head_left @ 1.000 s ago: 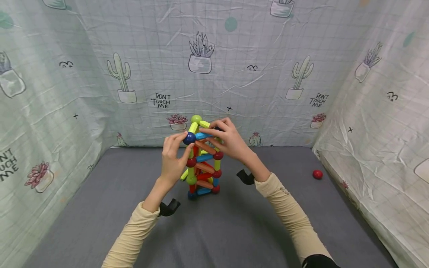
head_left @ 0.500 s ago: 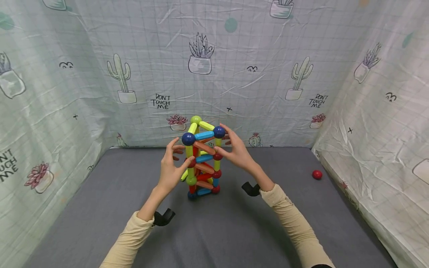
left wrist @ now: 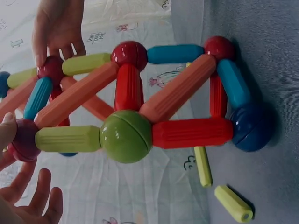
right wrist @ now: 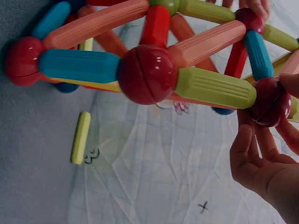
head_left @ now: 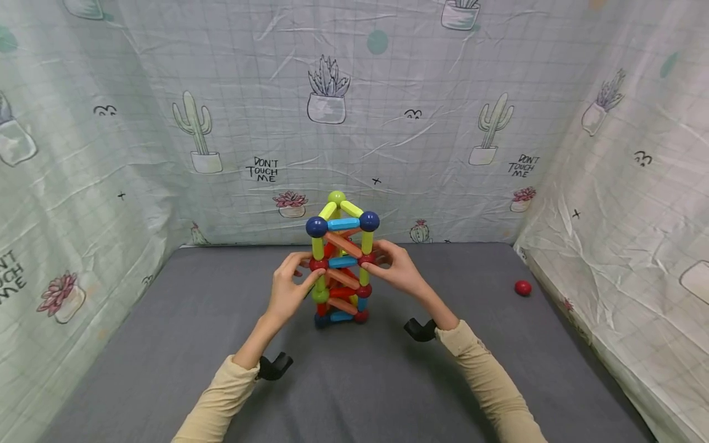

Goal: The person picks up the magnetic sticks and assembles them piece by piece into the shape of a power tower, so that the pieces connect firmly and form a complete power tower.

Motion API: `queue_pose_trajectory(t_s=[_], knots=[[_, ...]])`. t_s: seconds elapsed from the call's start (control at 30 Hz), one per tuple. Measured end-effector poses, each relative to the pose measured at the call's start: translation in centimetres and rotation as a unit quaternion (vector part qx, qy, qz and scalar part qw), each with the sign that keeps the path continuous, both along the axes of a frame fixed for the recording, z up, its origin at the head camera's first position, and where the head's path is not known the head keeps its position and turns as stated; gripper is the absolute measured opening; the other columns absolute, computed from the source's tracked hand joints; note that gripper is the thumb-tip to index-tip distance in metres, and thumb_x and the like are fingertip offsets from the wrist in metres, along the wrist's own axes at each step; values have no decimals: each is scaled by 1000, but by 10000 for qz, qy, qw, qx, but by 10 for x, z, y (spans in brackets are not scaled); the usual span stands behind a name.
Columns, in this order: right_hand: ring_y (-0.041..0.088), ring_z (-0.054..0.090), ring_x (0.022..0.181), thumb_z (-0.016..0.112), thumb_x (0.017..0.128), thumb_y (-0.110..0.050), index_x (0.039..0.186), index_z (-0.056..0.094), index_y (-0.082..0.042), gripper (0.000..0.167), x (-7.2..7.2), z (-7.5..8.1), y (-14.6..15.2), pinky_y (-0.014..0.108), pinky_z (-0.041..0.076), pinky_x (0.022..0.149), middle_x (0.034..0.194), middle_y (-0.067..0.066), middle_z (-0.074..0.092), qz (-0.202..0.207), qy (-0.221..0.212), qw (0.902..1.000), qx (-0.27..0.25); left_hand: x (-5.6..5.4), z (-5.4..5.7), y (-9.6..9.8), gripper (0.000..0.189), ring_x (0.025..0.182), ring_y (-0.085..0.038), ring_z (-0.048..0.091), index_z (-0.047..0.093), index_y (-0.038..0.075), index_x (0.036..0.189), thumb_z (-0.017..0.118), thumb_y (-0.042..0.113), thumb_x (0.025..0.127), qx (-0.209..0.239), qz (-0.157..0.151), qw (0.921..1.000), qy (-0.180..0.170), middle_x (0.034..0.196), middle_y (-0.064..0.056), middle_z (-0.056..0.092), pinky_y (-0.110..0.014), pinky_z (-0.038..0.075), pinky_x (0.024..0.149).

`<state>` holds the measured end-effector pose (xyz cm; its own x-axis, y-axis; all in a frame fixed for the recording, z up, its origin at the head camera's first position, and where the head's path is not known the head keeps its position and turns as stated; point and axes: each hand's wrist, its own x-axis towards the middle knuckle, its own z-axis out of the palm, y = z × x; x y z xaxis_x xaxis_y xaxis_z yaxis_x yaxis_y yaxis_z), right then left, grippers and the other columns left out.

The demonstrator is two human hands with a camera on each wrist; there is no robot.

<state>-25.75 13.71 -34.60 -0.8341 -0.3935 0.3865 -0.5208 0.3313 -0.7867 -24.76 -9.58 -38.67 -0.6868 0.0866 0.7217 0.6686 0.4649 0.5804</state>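
A tall tower of coloured rods and balls (head_left: pixel 343 224) stands upright on the grey cloth, with two blue balls and a lime ball (head_left: pixel 336 197) at its top. My left hand (head_left: pixel 284 290) pinches a red ball (left wrist: pixel 25 140) on the tower's left side, one level below the top, thumb in front and fingers around the back. At the same level on the right, my right hand (head_left: pixel 403 272) grips another red ball (right wrist: pixel 271 102) between thumb and fingers. A lime ball (left wrist: pixel 126 136) and a blue ball (left wrist: pixel 253 127) sit lower on the left corner.
A loose red ball (head_left: pixel 523 288) lies far right on the grey cloth (head_left: pixel 354 394). Behind the tower are loose yellow-green rods (left wrist: pixel 233 203). A cactus-print curtain (head_left: pixel 354 147) rises at the back and both sides.
Both hands have left the tower's top balls and come down to the red balls one level lower. The tower has shifted slightly right and turned a little.
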Motion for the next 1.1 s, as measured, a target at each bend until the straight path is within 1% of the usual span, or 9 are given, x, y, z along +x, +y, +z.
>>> queue_pose_trajectory(t_s=[0.17, 0.27, 0.37, 0.57, 0.63, 0.73, 0.87, 1.0, 1.1], knots=[[35, 58, 87, 61, 82, -6, 111, 54, 5, 32, 11, 10, 12, 37, 50, 77, 102, 22, 57, -268, -9, 9996, 52, -9, 2, 14, 29, 84, -23, 56, 60, 4, 103, 68, 15, 77, -101, -309, 9992, -226, 97, -12, 61, -38, 47, 65], [32, 59, 86, 62, 82, -7, 111, 54, 4, 32, 6, 3, 25, 31, 50, 74, 100, 20, 57, -375, -8, 9993, 35, -14, 2, 23, 29, 85, -22, 56, 60, 5, 104, 67, 17, 79, -170, -420, 9984, -344, 98, -11, 60, -35, 47, 65], [28, 59, 86, 64, 82, -13, 112, 54, 0, 35, -4, -7, 37, 33, 50, 74, 99, 17, 58, -481, -118, 9988, 25, -18, 2, 30, 30, 86, -20, 55, 60, 7, 106, 66, 21, 80, -287, -509, 9975, -398, 100, -10, 60, -29, 45, 65], [29, 57, 95, 63, 83, -20, 122, 49, -3, 44, -8, -10, 54, 37, 50, 79, 110, 17, 56, -381, -358, 9984, 197, -35, -11, 16, 46, 87, -23, 57, 53, 5, 117, 61, 31, 80, -613, -1027, 9915, -515, 103, -13, 60, -32, 46, 65], [31, 56, 99, 61, 85, -19, 125, 47, -3, 45, -8, -8, 59, 35, 50, 80, 115, 18, 55, -329, -350, 9988, 102, -44, -21, 3, 46, 85, -23, 58, 52, 5, 118, 58, 33, 82, -783, -952, 9900, -683, 101, -12, 61, -33, 47, 64], [31, 54, 103, 57, 87, -16, 127, 46, -4, 43, -9, -2, 63, 33, 49, 81, 118, 19, 53, -263, -251, 9991, -228, -59, -37, -14, 36, 82, -23, 59, 56, 7, 112, 56, 32, 85, -1181, -466, 9864, -1042, 98, -11, 62, -36, 48, 67], [18, 56, 102, 51, 91, -18, 129, 42, -5, 42, -8, 3, 63, 27, 48, 81, 120, 22, 51, -60, -257, 9970, -727, -74, -55, -28, 30, 83, -26, 59, 58, 7, 106, 57, 29, 86, -2113, 146, 9653, -1525, 98, -13, 62, -40, 48, 71], [7, 56, 99, 46, 93, -19, 134, 33, -6, 45, -4, 3, 61, 23, 48, 79, 119, 14, 52, 149, -516, 9910, -1226, -83, -69, -32, 37, 84, -28, 60, 56, 3, 110, 61, 28, 84, -3139, 309, 9308, -1847, 97, -16, 61, -39, 48, 67], [6, 55, 101, 45, 94, -20, 136, 30, -10, 46, -1, 0, 60, 23, 47, 81, 115, 2, 53, 277, -747, 9842, -1581, -85, -77, -32, 37, 76, -25, 58, 56, 1, 109, 65, 22, 81, -3500, 306, 9126, -2093, 88, -15, 61, -37, 46, 60]])
